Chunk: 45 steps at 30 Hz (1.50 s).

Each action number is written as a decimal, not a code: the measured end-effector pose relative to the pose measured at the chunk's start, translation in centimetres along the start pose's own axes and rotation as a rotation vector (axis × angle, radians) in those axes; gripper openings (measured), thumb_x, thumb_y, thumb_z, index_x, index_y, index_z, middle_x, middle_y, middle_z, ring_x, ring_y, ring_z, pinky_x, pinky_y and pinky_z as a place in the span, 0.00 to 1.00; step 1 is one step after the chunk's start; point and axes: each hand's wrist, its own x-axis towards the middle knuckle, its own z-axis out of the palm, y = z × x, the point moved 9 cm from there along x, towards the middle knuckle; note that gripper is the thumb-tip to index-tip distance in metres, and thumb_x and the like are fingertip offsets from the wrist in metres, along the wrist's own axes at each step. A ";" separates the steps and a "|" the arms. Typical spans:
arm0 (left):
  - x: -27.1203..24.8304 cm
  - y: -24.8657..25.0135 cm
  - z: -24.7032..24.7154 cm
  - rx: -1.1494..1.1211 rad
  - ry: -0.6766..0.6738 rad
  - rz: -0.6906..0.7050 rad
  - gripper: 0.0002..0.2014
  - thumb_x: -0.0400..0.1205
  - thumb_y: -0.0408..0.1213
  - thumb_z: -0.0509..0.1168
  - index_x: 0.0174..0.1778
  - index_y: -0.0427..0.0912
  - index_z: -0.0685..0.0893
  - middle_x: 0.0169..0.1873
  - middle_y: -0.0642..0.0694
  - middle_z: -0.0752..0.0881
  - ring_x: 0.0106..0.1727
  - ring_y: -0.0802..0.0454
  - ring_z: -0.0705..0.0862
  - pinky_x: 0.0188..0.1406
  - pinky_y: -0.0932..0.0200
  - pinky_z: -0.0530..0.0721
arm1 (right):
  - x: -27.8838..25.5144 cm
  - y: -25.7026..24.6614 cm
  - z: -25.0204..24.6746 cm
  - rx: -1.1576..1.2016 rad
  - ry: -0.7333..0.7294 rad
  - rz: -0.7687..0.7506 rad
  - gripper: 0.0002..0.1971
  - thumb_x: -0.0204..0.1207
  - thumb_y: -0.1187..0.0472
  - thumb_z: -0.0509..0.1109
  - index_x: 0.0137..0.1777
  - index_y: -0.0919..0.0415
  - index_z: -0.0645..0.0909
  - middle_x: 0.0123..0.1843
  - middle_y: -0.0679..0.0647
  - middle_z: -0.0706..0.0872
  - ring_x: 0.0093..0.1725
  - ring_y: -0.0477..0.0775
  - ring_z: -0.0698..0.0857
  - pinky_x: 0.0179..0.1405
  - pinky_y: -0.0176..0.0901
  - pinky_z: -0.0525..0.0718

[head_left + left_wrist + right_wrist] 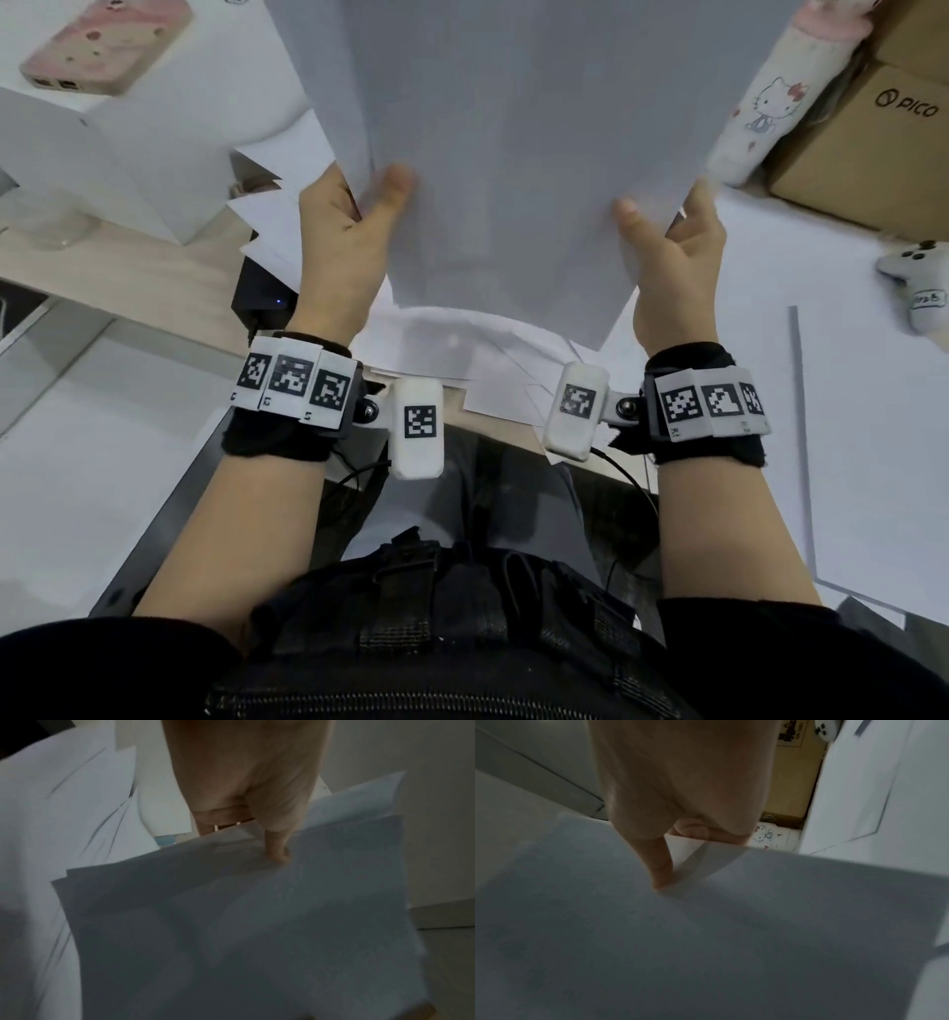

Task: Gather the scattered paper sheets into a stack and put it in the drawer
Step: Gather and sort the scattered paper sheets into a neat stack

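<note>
Both hands hold one stack of paper (pixel 513 154) up off the desk (pixel 847 437), edges uneven. Left hand (pixel 341 241) pinches the stack's left edge, thumb on the near face, fingers (pixel 221 817) curled behind. Right hand (pixel 667 267) pinches the right edge the same way, thumb on the near face, fingers (pixel 700 831) tucked behind. The raised stack blocks most of the desk beyond the fingertips. Loose sheets (pixel 277 226) lie fanned just left of the left fingers, more under the stack near the wrists. Beyond the right fingers: a cartoon-cat pouch (pixel 755 118), then a cardboard box (pixel 873 144). A white game controller (pixel 919 282) sits well right of the right hand. A pink phone (pixel 108 46) lies far beyond the left fingers. Drawer: cannot tell where.
</note>
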 end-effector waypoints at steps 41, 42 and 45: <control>-3.9 -8.3 -7.0 1.040 0.181 -0.407 0.27 0.78 0.34 0.66 0.74 0.42 0.73 0.72 0.41 0.74 0.74 0.39 0.64 0.64 0.44 0.72 | -2.2 9.8 -2.4 -0.432 0.018 0.465 0.05 0.71 0.68 0.77 0.40 0.62 0.83 0.34 0.50 0.85 0.29 0.44 0.83 0.30 0.33 0.81; -4.0 -8.5 -6.6 1.108 0.109 -0.432 0.27 0.78 0.36 0.66 0.75 0.42 0.72 0.72 0.40 0.74 0.74 0.38 0.63 0.65 0.42 0.70 | -2.4 10.2 -2.7 -0.455 0.027 0.485 0.05 0.71 0.67 0.77 0.40 0.62 0.83 0.35 0.51 0.85 0.31 0.45 0.83 0.31 0.33 0.82; -4.3 -9.6 -5.6 1.209 -0.067 -0.514 0.24 0.79 0.40 0.67 0.70 0.38 0.73 0.70 0.38 0.74 0.72 0.35 0.65 0.66 0.41 0.69 | -3.0 11.0 -3.6 -0.479 0.070 0.527 0.06 0.70 0.67 0.78 0.41 0.62 0.82 0.36 0.50 0.85 0.35 0.47 0.83 0.34 0.31 0.80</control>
